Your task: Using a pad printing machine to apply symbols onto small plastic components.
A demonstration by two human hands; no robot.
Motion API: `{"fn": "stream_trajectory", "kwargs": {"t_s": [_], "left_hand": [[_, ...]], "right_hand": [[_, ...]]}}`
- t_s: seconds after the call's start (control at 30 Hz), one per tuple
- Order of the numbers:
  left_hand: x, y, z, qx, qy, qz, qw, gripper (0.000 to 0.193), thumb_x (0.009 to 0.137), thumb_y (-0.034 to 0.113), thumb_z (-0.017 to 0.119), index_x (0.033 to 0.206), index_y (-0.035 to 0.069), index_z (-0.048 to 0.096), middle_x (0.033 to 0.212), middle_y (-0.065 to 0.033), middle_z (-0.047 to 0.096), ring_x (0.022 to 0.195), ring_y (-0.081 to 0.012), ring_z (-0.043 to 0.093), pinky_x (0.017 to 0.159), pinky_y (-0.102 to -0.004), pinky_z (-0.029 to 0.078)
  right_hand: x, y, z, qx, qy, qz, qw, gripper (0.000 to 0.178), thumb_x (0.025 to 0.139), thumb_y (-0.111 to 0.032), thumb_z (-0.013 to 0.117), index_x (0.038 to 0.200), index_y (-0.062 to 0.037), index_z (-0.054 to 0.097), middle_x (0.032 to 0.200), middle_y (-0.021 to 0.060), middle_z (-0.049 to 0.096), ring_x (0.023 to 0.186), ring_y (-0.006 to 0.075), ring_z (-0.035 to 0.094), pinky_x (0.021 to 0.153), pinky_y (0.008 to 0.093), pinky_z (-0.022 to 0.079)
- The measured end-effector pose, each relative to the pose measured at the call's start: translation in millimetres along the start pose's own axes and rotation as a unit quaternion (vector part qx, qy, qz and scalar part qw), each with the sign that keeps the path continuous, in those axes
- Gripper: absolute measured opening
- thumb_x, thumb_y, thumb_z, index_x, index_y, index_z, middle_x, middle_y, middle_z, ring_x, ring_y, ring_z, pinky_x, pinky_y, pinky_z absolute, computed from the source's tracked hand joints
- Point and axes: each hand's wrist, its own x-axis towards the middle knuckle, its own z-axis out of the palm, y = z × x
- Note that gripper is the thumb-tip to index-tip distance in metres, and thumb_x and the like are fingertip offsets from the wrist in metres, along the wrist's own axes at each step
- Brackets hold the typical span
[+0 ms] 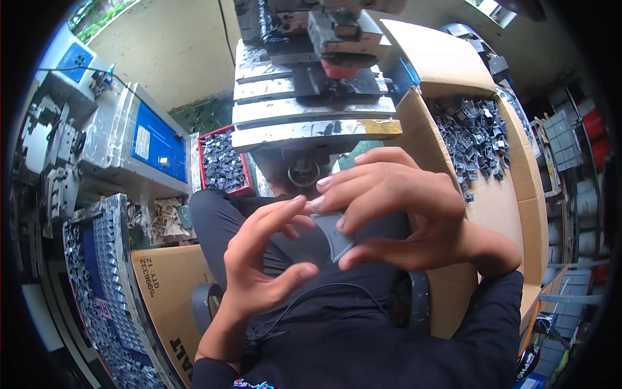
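Note:
A small grey part [333, 238] with curved-in sides, apparently plastic, is held in front of me above my lap. My right hand [414, 204] grips it between thumb and fingers along its right side. Just left of the part is my left hand [256, 256], its thumb and fingers spread wide with nothing between them. The left fingertips come close to the part's upper end; whether they touch it I cannot tell. Beyond both hands stands a machine with a slotted metal bed [311, 133] and a red pad [340, 69] above a dark fixture [324, 87].
At right, an open cardboard box [518, 214] holds many small dark parts [473, 133]. A red crate [245, 190] of similar parts sits left of the machine. Far left are a tray [120, 272] of grey parts, a carton [170, 285] and a cabinet with a blue panel [155, 142].

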Motion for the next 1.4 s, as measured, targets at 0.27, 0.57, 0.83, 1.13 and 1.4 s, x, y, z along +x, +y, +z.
{"fn": "stream_trajectory", "kwargs": {"t_s": [0.27,0.57,0.83,1.13,1.4], "left_hand": [[2,12,10,0.108,0.016,0.092,0.99,0.078,0.074,0.016,0.098,0.142,-0.005,0.065,0.128,-0.0204,0.072,0.107,-0.0267,0.072,0.086,-0.035,0.059],[14,20,18,0.156,0.044,0.118,0.98,0.074,0.069,0.013,0.1,0.136,-0.005,0.07,0.118,-0.0173,0.074,0.099,-0.0266,0.072,0.086,-0.0363,0.059],[21,23,21,0.167,0.049,0.128,0.976,0.073,0.067,0.015,0.1,0.132,-0.004,0.072,0.114,-0.0157,0.076,0.097,-0.0273,0.072,0.084,-0.0363,0.058],[42,15,2,0.254,0.013,0.139,0.957,0.074,0.075,0.022,0.098,0.138,-0.002,0.067,0.124,-0.0165,0.076,0.109,-0.0246,0.073,0.089,-0.0347,0.06],[126,-11,-11,0.3,-0.009,0.166,0.939,0.041,0.089,0.02,0.088,0.126,0.01,0.076,0.115,-0.0079,0.081,0.104,-0.0182,0.076,0.088,-0.0343,0.056]], "right_hand": [[-12,22,27,0.097,0.055,-0.036,0.993,0.03,0.075,-0.009,0.095,0.1,-0.0095,0.078,0.117,0.0092,0.081,0.118,0.0272,0.074,0.101,0.0388,0.05],[-12,30,23,0.215,0.052,-0.024,0.975,0.033,0.076,-0.005,0.094,0.103,-0.0098,0.076,0.124,0.017,0.078,0.122,0.0297,0.072,0.106,0.0426,0.052],[-12,33,18,0.224,0.055,-0.036,0.972,0.03,0.079,-0.01,0.093,0.103,-0.0098,0.076,0.124,0.0179,0.078,0.124,0.0308,0.071,0.107,0.0442,0.052],[4,32,-8,-0.107,0.02,-0.115,0.987,0.018,0.092,-0.01,0.081,0.108,-0.0097,0.074,0.127,0.0248,0.075,0.112,0.0372,0.075,0.101,0.05,0.056],[38,68,-25,-0.16,0.125,-0.051,0.978,0.021,0.091,0.002,0.079,0.11,-0.004,0.08,0.12,0.0137,0.079,0.112,0.0263,0.077,0.093,0.0366,0.063]]}}
